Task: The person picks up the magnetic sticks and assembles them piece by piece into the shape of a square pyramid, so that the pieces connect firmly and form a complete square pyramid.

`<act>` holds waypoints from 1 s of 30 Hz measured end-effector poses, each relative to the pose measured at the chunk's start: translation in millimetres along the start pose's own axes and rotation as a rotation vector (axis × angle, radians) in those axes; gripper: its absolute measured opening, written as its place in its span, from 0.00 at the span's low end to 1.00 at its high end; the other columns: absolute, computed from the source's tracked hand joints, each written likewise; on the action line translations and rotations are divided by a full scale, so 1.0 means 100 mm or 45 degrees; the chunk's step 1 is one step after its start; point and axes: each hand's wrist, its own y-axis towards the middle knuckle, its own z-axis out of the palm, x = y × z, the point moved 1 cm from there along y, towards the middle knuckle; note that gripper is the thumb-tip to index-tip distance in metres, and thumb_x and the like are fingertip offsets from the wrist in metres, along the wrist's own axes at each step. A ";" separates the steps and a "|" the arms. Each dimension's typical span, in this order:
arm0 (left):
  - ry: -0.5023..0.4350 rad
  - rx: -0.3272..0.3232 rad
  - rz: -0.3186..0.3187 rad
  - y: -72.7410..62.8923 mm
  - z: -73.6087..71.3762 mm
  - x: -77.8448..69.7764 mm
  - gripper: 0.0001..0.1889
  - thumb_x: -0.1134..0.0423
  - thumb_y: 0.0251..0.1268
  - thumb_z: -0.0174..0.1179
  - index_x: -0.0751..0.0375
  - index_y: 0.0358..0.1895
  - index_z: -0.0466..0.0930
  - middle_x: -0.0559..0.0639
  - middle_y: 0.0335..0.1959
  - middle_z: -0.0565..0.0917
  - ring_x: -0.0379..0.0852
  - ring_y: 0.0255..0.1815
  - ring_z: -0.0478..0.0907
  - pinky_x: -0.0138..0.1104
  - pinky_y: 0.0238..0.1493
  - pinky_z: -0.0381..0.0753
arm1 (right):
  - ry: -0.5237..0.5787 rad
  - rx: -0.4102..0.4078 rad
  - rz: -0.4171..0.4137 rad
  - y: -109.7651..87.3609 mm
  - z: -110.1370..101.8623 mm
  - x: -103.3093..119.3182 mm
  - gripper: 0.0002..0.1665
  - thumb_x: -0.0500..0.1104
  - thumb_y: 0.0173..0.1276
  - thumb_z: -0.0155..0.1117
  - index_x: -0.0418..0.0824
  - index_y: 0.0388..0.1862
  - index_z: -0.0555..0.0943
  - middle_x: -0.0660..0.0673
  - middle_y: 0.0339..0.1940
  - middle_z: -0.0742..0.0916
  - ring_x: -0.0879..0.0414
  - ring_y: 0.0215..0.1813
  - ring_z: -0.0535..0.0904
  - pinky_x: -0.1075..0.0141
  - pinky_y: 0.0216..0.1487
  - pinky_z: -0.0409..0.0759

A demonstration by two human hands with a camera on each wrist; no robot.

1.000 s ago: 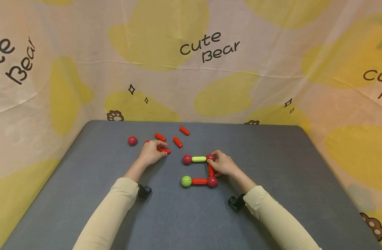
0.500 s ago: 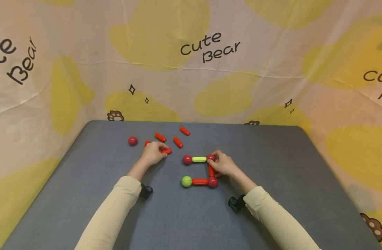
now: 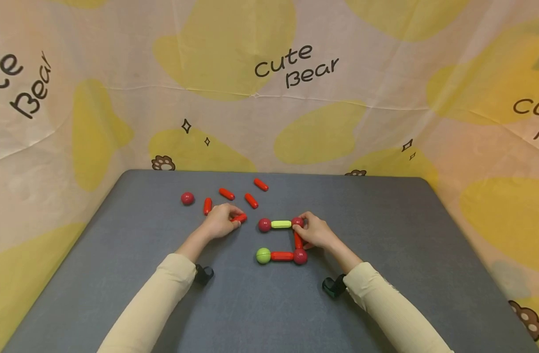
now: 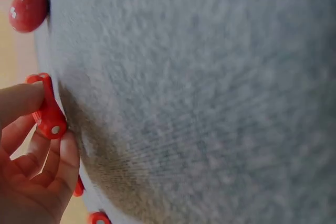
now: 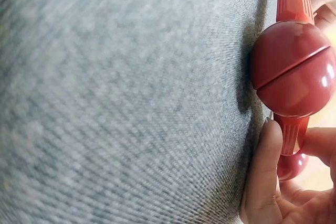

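Note:
Low over the table, my left hand (image 3: pixel 219 220) pinches a red magnetic rod (image 3: pixel 239 218) between thumb and fingers. In the left wrist view that rod (image 4: pixel 52 119) shows a pale round spot on its end. To its right lies a three-sided frame with its gap facing left. My right hand (image 3: pixel 318 231) holds the frame's right side by a red rod (image 3: pixel 298 241), near the upper right red ball (image 3: pixel 297 223). A yellow-green rod (image 3: pixel 281 224) runs from there to another red ball (image 3: pixel 264 225). Along the bottom, a red rod (image 3: pixel 281 256) links a red ball (image 3: pixel 299 256) and a green ball (image 3: pixel 263 256).
Beyond my left hand lie several loose red rods, among them one (image 3: pixel 207 206) beside the knuckles and one (image 3: pixel 261 184) farthest back. A loose red ball (image 3: pixel 187 198) sits at the left. Printed cloth (image 3: pixel 234 122) walls in the grey table (image 3: pixel 384 220) behind and at the sides.
My left hand has drawn the pinched rod slightly toward me and to the right, tilting it and uncovering the loose rod behind the knuckles. The right hand and the frame stay put.

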 end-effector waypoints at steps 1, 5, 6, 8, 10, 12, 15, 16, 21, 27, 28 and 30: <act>-0.005 0.003 0.012 -0.02 0.00 -0.01 0.13 0.67 0.54 0.62 0.64 0.45 0.82 0.53 0.35 0.82 0.45 0.32 0.74 0.35 0.35 0.73 | 0.001 0.000 0.000 0.00 0.00 0.00 0.22 0.45 0.65 0.59 0.36 0.54 0.69 0.44 0.25 0.75 0.58 0.15 0.75 0.66 0.19 0.78; -0.031 0.015 0.050 -0.08 0.01 -0.05 0.12 0.67 0.53 0.63 0.63 0.42 0.83 0.50 0.29 0.81 0.42 0.28 0.73 0.33 0.32 0.72 | 0.006 0.006 0.004 0.00 0.00 0.00 0.23 0.45 0.64 0.60 0.36 0.54 0.69 0.44 0.25 0.75 0.57 0.15 0.75 0.66 0.20 0.78; -0.038 0.020 0.056 -0.09 0.01 -0.06 0.11 0.67 0.53 0.62 0.63 0.41 0.83 0.49 0.28 0.81 0.41 0.27 0.73 0.32 0.31 0.72 | 0.006 0.006 0.005 0.00 0.00 0.01 0.23 0.45 0.64 0.60 0.36 0.54 0.69 0.44 0.25 0.75 0.57 0.15 0.75 0.66 0.20 0.78; -0.055 0.034 0.052 -0.12 0.02 -0.09 0.11 0.66 0.52 0.63 0.63 0.40 0.84 0.48 0.26 0.81 0.40 0.26 0.73 0.31 0.30 0.71 | -0.002 0.006 0.007 0.00 0.00 0.01 0.23 0.45 0.64 0.60 0.36 0.55 0.69 0.44 0.25 0.76 0.57 0.15 0.75 0.66 0.20 0.78; -0.075 0.055 0.034 -0.16 0.04 -0.12 0.10 0.65 0.52 0.63 0.62 0.40 0.84 0.46 0.24 0.80 0.39 0.25 0.73 0.31 0.30 0.71 | -0.010 0.003 0.008 0.00 0.00 0.00 0.23 0.45 0.64 0.60 0.36 0.55 0.69 0.44 0.25 0.76 0.58 0.15 0.75 0.66 0.20 0.78; -0.094 0.074 0.020 -0.18 0.05 -0.16 0.10 0.65 0.52 0.63 0.61 0.39 0.84 0.45 0.23 0.79 0.38 0.24 0.72 0.30 0.28 0.70 | -0.018 0.001 0.008 0.01 0.00 0.00 0.23 0.45 0.64 0.60 0.36 0.55 0.69 0.44 0.25 0.76 0.57 0.15 0.75 0.66 0.20 0.78; -0.124 0.095 0.004 -0.21 0.09 -0.20 0.11 0.64 0.51 0.64 0.61 0.39 0.84 0.45 0.21 0.79 0.38 0.22 0.70 0.30 0.25 0.68 | -0.020 -0.002 0.006 0.01 0.00 0.00 0.23 0.45 0.64 0.60 0.36 0.55 0.69 0.44 0.25 0.76 0.58 0.15 0.75 0.66 0.20 0.78; -0.131 0.102 0.002 -0.22 0.10 -0.21 0.11 0.64 0.51 0.64 0.61 0.39 0.84 0.45 0.20 0.78 0.38 0.21 0.70 0.30 0.24 0.67 | -0.020 -0.003 0.005 0.01 0.00 0.00 0.23 0.45 0.64 0.60 0.36 0.55 0.69 0.44 0.25 0.76 0.58 0.15 0.75 0.66 0.20 0.78; -0.157 0.143 -0.019 -0.24 0.15 -0.27 0.12 0.62 0.51 0.65 0.61 0.40 0.84 0.44 0.19 0.79 0.37 0.20 0.70 0.29 0.24 0.67 | -0.016 -0.009 0.001 0.00 0.01 0.00 0.23 0.45 0.64 0.59 0.36 0.54 0.69 0.44 0.26 0.76 0.58 0.15 0.75 0.66 0.19 0.78; -0.184 0.189 -0.030 -0.24 0.20 -0.33 0.11 0.62 0.51 0.66 0.62 0.38 0.84 0.44 0.18 0.78 0.36 0.19 0.71 0.29 0.24 0.68 | 0.004 -0.008 -0.001 -0.01 0.01 0.00 0.22 0.45 0.64 0.59 0.36 0.54 0.69 0.44 0.25 0.76 0.57 0.15 0.75 0.66 0.20 0.78; -0.183 0.188 -0.030 -0.24 0.20 -0.34 0.11 0.62 0.51 0.66 0.62 0.37 0.84 0.44 0.18 0.78 0.36 0.19 0.71 0.29 0.24 0.68 | 0.006 -0.009 -0.003 -0.01 0.00 0.00 0.22 0.44 0.64 0.59 0.36 0.54 0.69 0.44 0.25 0.76 0.57 0.15 0.75 0.65 0.20 0.78; -0.183 0.180 -0.034 -0.24 0.23 -0.37 0.10 0.62 0.51 0.66 0.62 0.36 0.84 0.43 0.18 0.79 0.36 0.20 0.71 0.28 0.25 0.69 | 0.005 -0.010 -0.010 -0.01 0.00 0.00 0.22 0.45 0.64 0.59 0.36 0.54 0.69 0.44 0.25 0.76 0.57 0.15 0.75 0.65 0.20 0.78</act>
